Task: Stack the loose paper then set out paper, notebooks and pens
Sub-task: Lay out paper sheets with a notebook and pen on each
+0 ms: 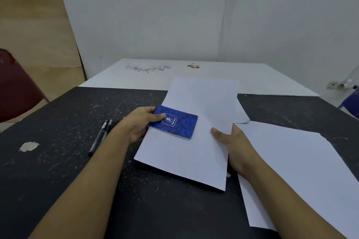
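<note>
A small blue spiral notebook [173, 122] lies over the left part of a white sheet of paper [190, 153] in the middle of the black table [58, 161]. My left hand [139, 122] grips the notebook's left end, thumb on its cover. My right hand [231, 145] pinches the right edge of that sheet, thumb on top and fingers beneath. Another white sheet [295, 170] lies under my right forearm to the right. A further sheet's corner [241, 114] shows behind the held one. Black pens [102, 134] lie side by side left of my left wrist.
A white board [194, 75] covers the table's far half, up to a white wall. A dark red chair [17, 87] stands at the left. A pale chipped spot [29, 146] marks the black surface at near left.
</note>
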